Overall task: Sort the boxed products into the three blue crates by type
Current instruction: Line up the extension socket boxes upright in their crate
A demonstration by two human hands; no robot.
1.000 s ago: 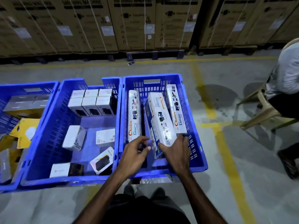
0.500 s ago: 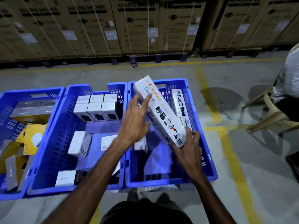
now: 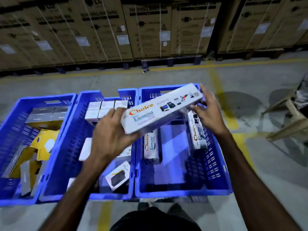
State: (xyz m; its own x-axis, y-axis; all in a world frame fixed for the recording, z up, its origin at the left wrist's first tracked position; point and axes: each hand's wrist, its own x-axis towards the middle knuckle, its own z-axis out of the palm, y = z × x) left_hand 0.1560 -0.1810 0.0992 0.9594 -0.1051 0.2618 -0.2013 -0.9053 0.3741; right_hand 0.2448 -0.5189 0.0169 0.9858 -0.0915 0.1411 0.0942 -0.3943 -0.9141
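Observation:
A long white "Choice Lumino" box (image 3: 160, 108) hangs crosswise over the right blue crate (image 3: 181, 192). My left hand (image 3: 110, 135) grips its near-left end and my right hand (image 3: 208, 110) grips its far-right end. Two more long Choice boxes lie in that crate, one at the left (image 3: 150, 147) and one at the right (image 3: 196, 130). The middle blue crate (image 3: 66, 164) holds small white boxes (image 3: 98, 109) in rows at the back and a loose "Halley" box (image 3: 119, 177) in front. The left blue crate (image 3: 10, 202) holds grey and yellow boxes (image 3: 43, 140).
Tall cardboard washing-machine cartons (image 3: 146, 30) stand on pallets along the back. Yellow floor lines (image 3: 221, 100) cross the grey concrete. At the right edge a person sits on a plastic chair (image 3: 290, 120). A small dark object (image 3: 146, 70) lies on the floor by the pallets.
The long box has been lifted out of the right crate and turned from lengthwise to crosswise. My left hand moved onto its left end; my right hand shifted to its far end.

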